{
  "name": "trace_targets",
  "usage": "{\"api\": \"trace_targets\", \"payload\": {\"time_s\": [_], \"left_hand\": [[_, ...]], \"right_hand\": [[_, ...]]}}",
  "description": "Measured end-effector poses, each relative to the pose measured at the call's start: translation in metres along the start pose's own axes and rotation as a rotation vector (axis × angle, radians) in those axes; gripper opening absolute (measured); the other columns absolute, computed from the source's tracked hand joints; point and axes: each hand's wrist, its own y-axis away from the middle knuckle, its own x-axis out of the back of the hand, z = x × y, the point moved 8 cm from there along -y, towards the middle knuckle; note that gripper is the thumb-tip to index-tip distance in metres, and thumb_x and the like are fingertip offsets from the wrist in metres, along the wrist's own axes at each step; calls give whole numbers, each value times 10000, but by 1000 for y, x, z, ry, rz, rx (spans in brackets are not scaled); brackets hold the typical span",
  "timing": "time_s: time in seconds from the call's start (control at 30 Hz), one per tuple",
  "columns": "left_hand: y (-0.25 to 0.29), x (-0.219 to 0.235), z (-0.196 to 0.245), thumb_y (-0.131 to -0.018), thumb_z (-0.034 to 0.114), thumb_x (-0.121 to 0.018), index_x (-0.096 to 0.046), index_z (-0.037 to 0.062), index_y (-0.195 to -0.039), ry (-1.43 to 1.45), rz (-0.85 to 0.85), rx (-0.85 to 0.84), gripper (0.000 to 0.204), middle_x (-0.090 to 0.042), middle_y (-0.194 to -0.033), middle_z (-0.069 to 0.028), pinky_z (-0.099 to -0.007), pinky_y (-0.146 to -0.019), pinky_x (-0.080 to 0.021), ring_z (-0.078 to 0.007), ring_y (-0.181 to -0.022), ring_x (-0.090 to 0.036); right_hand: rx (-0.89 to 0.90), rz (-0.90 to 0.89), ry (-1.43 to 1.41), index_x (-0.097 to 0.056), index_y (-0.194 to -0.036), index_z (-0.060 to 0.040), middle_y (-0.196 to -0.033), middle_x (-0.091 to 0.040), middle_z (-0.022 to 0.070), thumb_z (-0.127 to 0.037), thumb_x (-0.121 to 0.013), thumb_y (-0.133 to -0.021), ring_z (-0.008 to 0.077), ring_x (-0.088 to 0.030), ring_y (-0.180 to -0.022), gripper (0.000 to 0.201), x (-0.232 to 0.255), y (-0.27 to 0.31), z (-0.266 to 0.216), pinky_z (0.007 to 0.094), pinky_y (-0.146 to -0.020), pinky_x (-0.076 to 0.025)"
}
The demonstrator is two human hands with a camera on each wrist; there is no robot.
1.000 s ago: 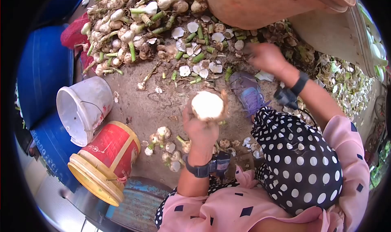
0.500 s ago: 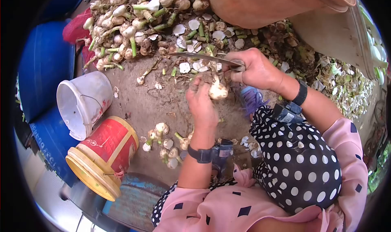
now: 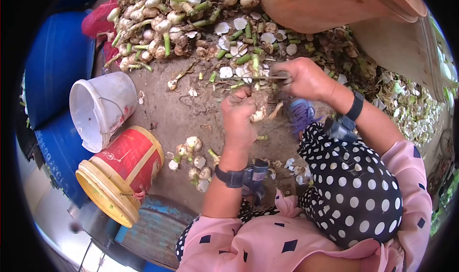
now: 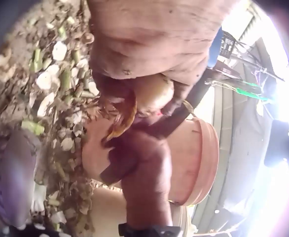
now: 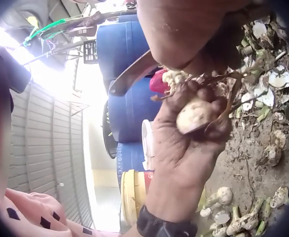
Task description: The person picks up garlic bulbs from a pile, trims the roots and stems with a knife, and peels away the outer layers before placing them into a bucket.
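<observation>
My left hand [image 3: 238,117] grips a garlic bulb [image 3: 258,113], its pale rounded end facing the wrist cameras. In the right wrist view the same bulb [image 5: 192,116] sits among curled, dirt-stained fingers. My right hand [image 3: 308,81] holds a knife [image 3: 246,78] by its handle, the blade pointing left. In the head view the blade lies across the green stalk [image 3: 256,62] just beyond the left fingers. A dry strip of husk [image 4: 123,123] hangs beside the bulb in the left wrist view.
A heap of garlic with stalks [image 3: 158,28] lies at the back left, with cut stalks and trimmings on the ground before my hands. Trimmed bulbs [image 3: 193,160] lie near my left forearm. A white bucket [image 3: 107,105], a red-yellow bucket [image 3: 129,164] and a large orange tub [image 3: 330,7] stand around.
My right hand came back from the trimmings and now holds the knife at the garlic. The bulb in my left hand turned from showing its white face to stalk away, and the blade moved onto the stalk.
</observation>
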Motion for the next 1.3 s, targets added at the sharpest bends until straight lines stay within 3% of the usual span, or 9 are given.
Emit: {"api": "trace_targets", "payload": {"time_s": [0.2,0.4,0.5,0.63,0.67,0.8,0.9,1.03,1.3], "left_hand": [[31,82,16,-690,209,-747,-621,57,-1135,-1568,-921,100,487,-645,-1089,-142,-349,-903,-464,-240,-1027,-604],[-93,167,122,-751,113,-645,-594,93,-1195,-1671,221,-573,447,-545,-1241,-189,-413,-982,-422,-349,-1127,-529],[-126,182,100,-738,68,-623,-615,102,-1156,-1844,311,-422,419,-572,-1179,-178,-415,-964,-429,-349,-1073,-546],[-63,151,199,-745,13,-582,-651,82,-1069,-1665,330,-1003,338,-628,-1036,-148,-411,-953,-428,-338,-1007,-572],[-34,162,243,-756,13,-595,-660,41,-1025,-1803,506,-1292,279,-643,-973,-142,-395,-927,-434,-320,-973,-589],[42,158,357,-710,160,-732,-644,-1,-1054,-2142,1491,-1232,390,-642,-994,-146,-399,-889,-430,-320,-989,-576],[7,133,352,-696,221,-769,-634,-8,-1077,-1763,991,-1416,464,-631,-1023,-158,-399,-904,-420,-329,-1017,-562],[-153,88,234,-808,345,-685,-526,37,-1277,-1494,413,-723,583,-550,-1258,-214,-379,-980,-406,-345,-1138,-540],[-167,57,166,-698,42,-666,-535,19,-1208,-1034,303,-580,527,-648,-1073,-171,-368,-860,-483,-288,-995,-623]], "right_hand": [[-271,-84,-235,-650,-944,-34,-737,-641,191,-148,-637,-658,330,-628,-678,309,-23,40,77,396,-659,-485],[-252,-44,-66,-638,-872,-51,-664,-613,149,-148,-661,-673,307,-602,-629,223,-20,32,68,384,-624,-474],[-365,-123,-56,-633,-884,-15,-742,-637,123,-97,-678,-685,204,-604,-662,220,-22,31,69,320,-657,-488],[-388,-71,-113,-650,-984,-42,-697,-628,152,-115,-672,-672,279,-612,-630,321,-21,43,79,348,-654,-491],[-390,-70,-118,-650,-984,-42,-697,-628,152,-115,-672,-672,279,-612,-630,321,-23,46,82,348,-654,-491],[-411,-65,-140,-649,-962,-38,-708,-624,158,-114,-675,-674,286,-614,-654,299,-23,40,80,353,-654,-486],[-404,-107,-122,-638,-925,-23,-724,-628,154,-111,-676,-677,275,-619,-676,266,-22,26,66,350,-661,-485],[-279,-53,-52,-633,-902,-16,-758,-645,158,-108,-679,-677,283,-638,-718,247,-18,19,54,349,-678,-491],[-263,14,-48,-643,-921,-67,-778,-637,184,-144,-671,-667,358,-623,-746,267,1,30,51,421,-662,-491]]}}
